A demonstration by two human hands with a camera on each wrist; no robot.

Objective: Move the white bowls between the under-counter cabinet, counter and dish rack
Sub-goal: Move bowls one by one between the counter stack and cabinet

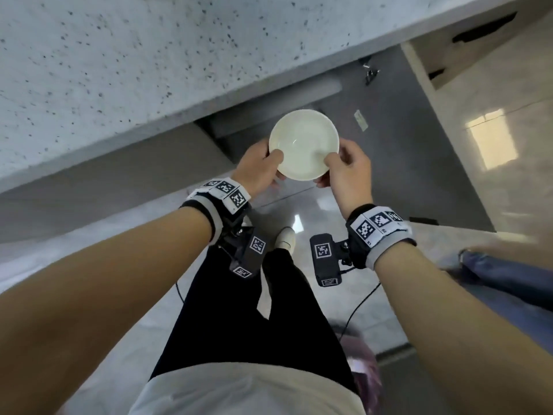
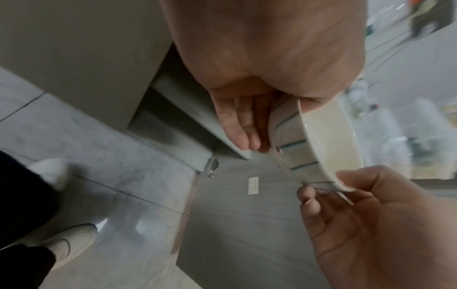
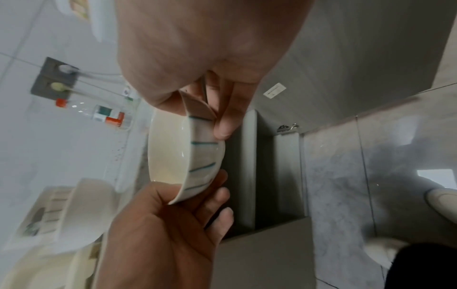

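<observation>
Head view: left hand (image 1: 257, 167) and right hand (image 1: 348, 167) pinch opposite rims of the white bowl (image 1: 303, 143) — held below the counter (image 1: 119, 70) edge. Keep it level; clear the edge before lifting.

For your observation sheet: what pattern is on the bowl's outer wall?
Thin teal stripes on white on the bowl, clearest in the right wrist view.

One white bowl (image 1: 304, 144) is in hand below the edge of the speckled counter (image 1: 119, 70); a second pale bowl (image 3: 85, 209) shows, blurred, on top of the counter in the right wrist view. Two hands hold the first bowl: the left hand (image 1: 257, 170) and the right hand (image 1: 348, 169). Two wristbands, one per wrist. One open cabinet door (image 1: 419, 139) right of the counter. Two pale shoes (image 2: 71, 244) on the floor below it.
</observation>
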